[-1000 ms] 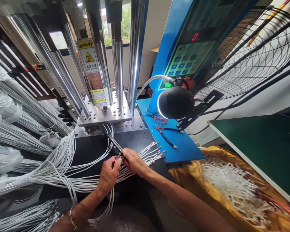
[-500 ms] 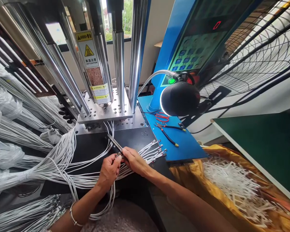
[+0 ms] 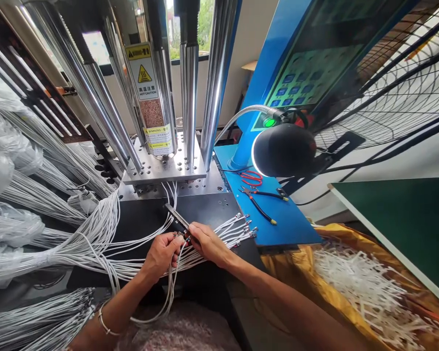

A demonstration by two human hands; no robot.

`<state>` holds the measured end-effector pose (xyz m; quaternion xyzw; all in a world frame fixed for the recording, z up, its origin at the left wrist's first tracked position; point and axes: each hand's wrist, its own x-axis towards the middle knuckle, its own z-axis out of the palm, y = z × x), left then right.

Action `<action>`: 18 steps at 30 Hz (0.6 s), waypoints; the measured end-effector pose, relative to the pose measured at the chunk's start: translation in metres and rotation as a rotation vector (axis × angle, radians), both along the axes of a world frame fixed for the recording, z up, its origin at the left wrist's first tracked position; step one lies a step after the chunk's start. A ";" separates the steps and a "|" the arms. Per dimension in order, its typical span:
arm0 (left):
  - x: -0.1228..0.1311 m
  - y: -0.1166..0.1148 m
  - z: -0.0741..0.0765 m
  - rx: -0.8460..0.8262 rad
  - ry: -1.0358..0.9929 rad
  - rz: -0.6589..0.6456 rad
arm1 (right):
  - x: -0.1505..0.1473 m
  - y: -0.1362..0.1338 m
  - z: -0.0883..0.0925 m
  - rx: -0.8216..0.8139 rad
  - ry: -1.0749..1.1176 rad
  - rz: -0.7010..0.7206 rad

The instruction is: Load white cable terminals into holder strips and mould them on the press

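A narrow dark metal bar with small slots (image 3: pixel 177 218) slants over the black work surface, its near end held in my right hand (image 3: pixel 211 245), whose fingers wrap round it. Pressed against that near end, my left hand (image 3: pixel 158 255) pinches the end of a white cable; the small tip between thumb and fingers is mostly hidden. Several white cables (image 3: pixel 141 240) run under and past both hands. Right of my right hand, cables with metal connectors (image 3: pixel 247 229) lie in a row on the surface.
A press with a steel plate (image 3: pixel 164 171) and columns stands ahead, cables emerging beneath it. Cutting pliers (image 3: pixel 258 204) and red-handled scissors (image 3: pixel 251 178) lie on a blue ledge (image 3: pixel 289 226). A black lamp (image 3: pixel 283 150), fan guard and yellow scrap bag (image 3: pixel 303 273) are right; cable bundles left.
The view has shifted slightly, so the scene sits further right. My left hand has drawn a little left against the bar. The red digit on the control panel no longer shows.
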<state>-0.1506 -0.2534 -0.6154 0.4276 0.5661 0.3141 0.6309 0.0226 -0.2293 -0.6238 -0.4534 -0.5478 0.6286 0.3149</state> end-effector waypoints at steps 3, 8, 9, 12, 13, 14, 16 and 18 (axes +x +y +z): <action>0.003 0.000 0.000 -0.031 -0.013 -0.008 | 0.000 0.001 -0.003 0.086 -0.042 0.032; 0.004 0.000 0.001 -0.041 -0.013 -0.020 | 0.001 0.002 -0.005 0.054 -0.003 0.016; 0.004 0.000 0.001 -0.040 -0.012 -0.021 | 0.001 0.002 -0.005 0.025 0.005 0.019; 0.005 0.001 0.004 -0.062 -0.025 -0.007 | 0.002 0.002 -0.004 0.027 -0.010 0.042; 0.006 0.001 0.005 -0.067 -0.037 -0.001 | 0.002 0.002 -0.004 0.041 -0.020 0.051; 0.007 0.001 0.005 -0.066 -0.049 0.005 | 0.002 0.002 -0.003 0.057 -0.033 0.057; 0.007 0.000 0.005 -0.049 -0.069 0.018 | 0.002 0.003 -0.002 0.098 -0.066 0.067; 0.007 -0.001 0.004 -0.034 -0.071 0.028 | 0.003 0.003 0.000 0.159 -0.112 0.082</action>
